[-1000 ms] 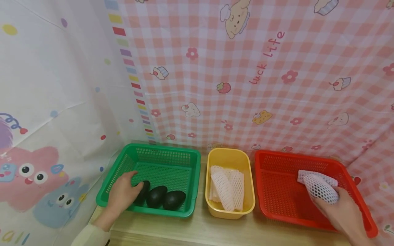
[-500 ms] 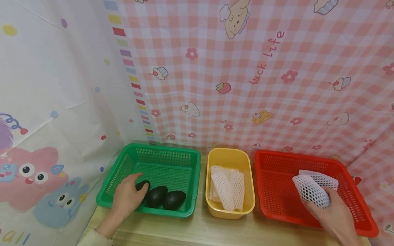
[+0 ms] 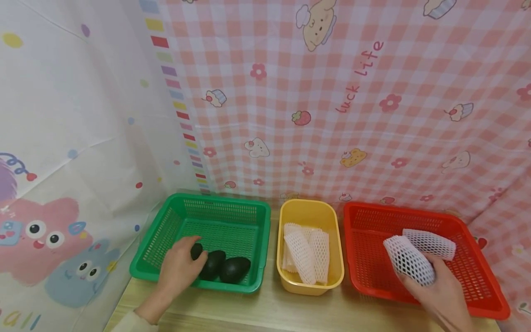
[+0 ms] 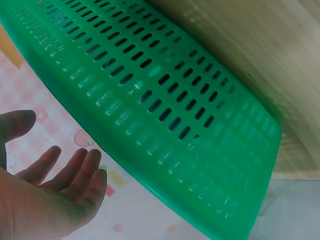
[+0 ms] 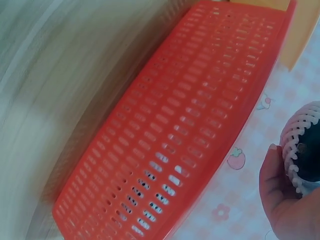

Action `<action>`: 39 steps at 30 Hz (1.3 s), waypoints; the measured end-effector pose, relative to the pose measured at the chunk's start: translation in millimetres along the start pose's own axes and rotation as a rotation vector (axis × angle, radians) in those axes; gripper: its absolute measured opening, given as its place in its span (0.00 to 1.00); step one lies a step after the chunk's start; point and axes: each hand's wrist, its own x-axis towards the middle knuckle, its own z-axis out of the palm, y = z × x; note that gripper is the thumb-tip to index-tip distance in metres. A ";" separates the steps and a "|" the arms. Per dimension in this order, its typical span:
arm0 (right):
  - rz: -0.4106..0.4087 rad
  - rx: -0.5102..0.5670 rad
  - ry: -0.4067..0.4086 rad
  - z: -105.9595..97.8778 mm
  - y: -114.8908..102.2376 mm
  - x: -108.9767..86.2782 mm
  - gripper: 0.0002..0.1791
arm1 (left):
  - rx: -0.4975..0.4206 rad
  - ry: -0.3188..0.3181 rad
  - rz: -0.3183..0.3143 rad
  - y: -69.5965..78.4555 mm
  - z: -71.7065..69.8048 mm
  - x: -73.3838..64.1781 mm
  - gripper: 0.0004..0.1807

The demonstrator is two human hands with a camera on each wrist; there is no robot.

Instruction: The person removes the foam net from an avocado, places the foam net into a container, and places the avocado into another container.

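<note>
From above, the head camera faces forward and down, sharing the green basket with the left wrist view, the red basket with the right, both close and side-on

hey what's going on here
A person has both hands busy. The right hand holds a dark avocado in a white foam net over the red basket, where another netted piece lies. The left hand reaches into the green basket, its loosely bent fingers by three unwrapped avocados, one partly hidden. Between the baskets, the yellow bin holds loose foam nets.
</note>
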 end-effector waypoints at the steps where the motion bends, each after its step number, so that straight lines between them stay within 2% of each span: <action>1: -0.007 0.003 -0.001 0.5 -0.8 -1.0 0.44 | 0.003 0.001 0.002 1.1 0.9 -0.4 0.24; 6: -0.031 0.008 -0.013 5.3 -6.1 -7.7 0.44 | 0.004 0.014 0.017 7.4 8.1 -1.8 0.25; 13: -0.055 0.062 -0.036 15.4 -15.9 -19.5 0.45 | -0.051 0.010 0.051 20.3 18.7 -6.9 0.25; 17: -0.111 0.103 -0.008 23.7 -21.6 -26.3 0.44 | -0.102 0.003 0.084 26.5 25.6 -10.1 0.23; 22: -0.185 0.152 0.017 35.5 -30.2 -35.3 0.44 | -0.160 0.027 0.153 32.0 33.9 -14.7 0.23; 26: -0.268 0.178 -0.001 43.1 -35.9 -43.7 0.45 | -0.176 0.048 0.232 36.4 40.7 -19.3 0.23; 29: -0.319 0.199 -0.044 47.4 -40.0 -49.3 0.47 | -0.189 0.057 0.277 39.9 44.9 -24.1 0.23; 34: -0.313 0.220 -0.134 52.2 -45.2 -57.2 0.47 | -0.205 0.053 0.313 45.7 50.4 -30.7 0.22; 39: -0.415 0.224 -0.131 59.6 -44.7 -63.9 0.48 | -0.209 0.047 0.345 50.5 57.6 -35.0 0.22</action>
